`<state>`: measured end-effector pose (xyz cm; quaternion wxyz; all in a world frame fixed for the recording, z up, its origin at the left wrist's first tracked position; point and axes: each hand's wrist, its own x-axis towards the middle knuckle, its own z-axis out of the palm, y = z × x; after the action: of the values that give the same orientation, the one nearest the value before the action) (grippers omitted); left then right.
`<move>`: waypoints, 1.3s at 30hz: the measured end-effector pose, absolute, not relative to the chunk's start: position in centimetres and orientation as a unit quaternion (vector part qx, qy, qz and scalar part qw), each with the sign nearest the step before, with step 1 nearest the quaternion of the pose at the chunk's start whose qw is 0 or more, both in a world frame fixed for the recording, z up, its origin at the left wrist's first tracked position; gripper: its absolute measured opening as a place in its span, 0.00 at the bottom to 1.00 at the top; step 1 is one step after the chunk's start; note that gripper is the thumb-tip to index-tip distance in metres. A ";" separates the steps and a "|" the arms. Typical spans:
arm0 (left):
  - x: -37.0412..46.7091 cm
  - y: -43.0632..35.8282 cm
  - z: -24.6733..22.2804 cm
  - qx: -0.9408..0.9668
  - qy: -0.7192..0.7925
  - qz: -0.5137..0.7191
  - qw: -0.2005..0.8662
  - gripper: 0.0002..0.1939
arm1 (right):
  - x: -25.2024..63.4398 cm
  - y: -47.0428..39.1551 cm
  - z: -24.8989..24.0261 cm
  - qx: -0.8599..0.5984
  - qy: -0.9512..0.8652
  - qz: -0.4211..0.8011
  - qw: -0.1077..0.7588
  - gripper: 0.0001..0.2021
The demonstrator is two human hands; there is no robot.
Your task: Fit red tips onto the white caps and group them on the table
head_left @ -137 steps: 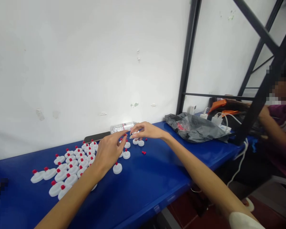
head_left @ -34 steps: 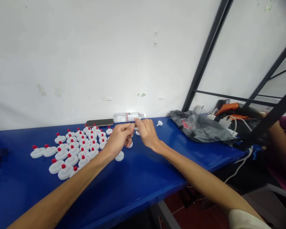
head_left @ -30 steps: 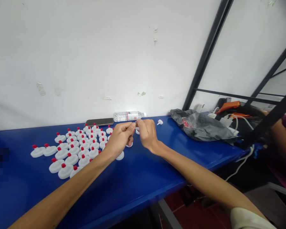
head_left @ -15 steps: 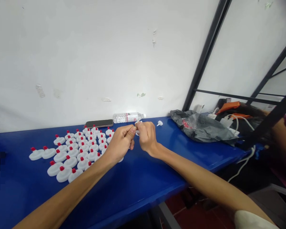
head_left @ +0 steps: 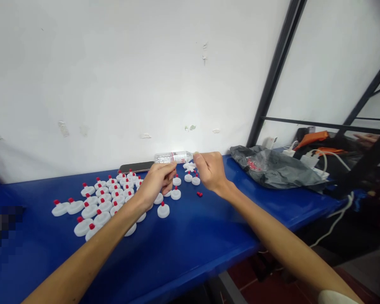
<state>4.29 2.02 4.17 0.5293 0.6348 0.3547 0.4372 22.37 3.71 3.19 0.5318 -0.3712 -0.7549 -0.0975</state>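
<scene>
My left hand is closed, thumb against the fingers, above the near side of a group of small round white plastic pieces with red caps. Whatever it may hold is hidden. My right hand is closed, thumb over curled fingers, just right of the water bottle's cap end; its contents cannot be made out. Between the hands lie uncapped white pieces and, nearer to me, loose red caps. Several capped pieces stand in rows on the left, partly hidden behind my left forearm.
A clear water bottle lies along the wall beside a dark phone. On the right, a grey plastic bag holds red bits near white chargers and cables. A black metal frame post rises behind the blue table.
My hands, formerly together, have moved apart, the right going right. Loose red caps and uncapped white pieces now show between them. The view has shifted slightly.
</scene>
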 end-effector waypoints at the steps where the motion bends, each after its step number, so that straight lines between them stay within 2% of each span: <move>1: 4.2 2.1 4.1 0.630 0.357 0.435 0.535 0.25 | 22.4 3.8 3.1 -0.371 -0.754 -0.088 0.534 0.23; 7: 4.6 1.8 3.8 0.632 0.314 0.402 0.583 0.16 | 21.6 3.2 2.8 -0.359 -0.785 -0.058 0.501 0.23; 10: 4.8 1.7 3.6 0.643 0.306 0.412 0.568 0.13 | 21.4 3.1 2.7 -0.379 -0.783 -0.044 0.490 0.23; 15: 4.4 1.7 3.9 0.686 0.311 0.419 0.507 0.14 | 21.5 3.2 3.0 -0.401 -0.771 -0.032 0.493 0.24; 20: 3.8 1.5 4.8 0.776 0.332 0.361 0.396 0.13 | 22.0 3.3 3.2 -0.371 -0.795 -0.028 0.479 0.22; 24: 3.7 1.4 4.7 0.839 0.348 0.315 0.275 0.17 | 22.0 3.4 2.8 -0.359 -0.809 -0.019 0.466 0.21; 32: 3.6 1.6 2.9 0.877 0.326 0.354 -0.001 0.13 | 21.1 3.5 1.4 -0.341 -0.783 0.043 0.519 0.17; 39: 3.5 1.3 1.9 0.873 0.296 0.353 -0.161 0.15 | 20.3 3.6 0.8 -0.333 -0.763 0.134 0.537 0.16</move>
<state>3.50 1.31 1.94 -0.1609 0.8729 0.2958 0.3532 20.33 3.57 0.78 0.5372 -0.3328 -0.7633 0.1341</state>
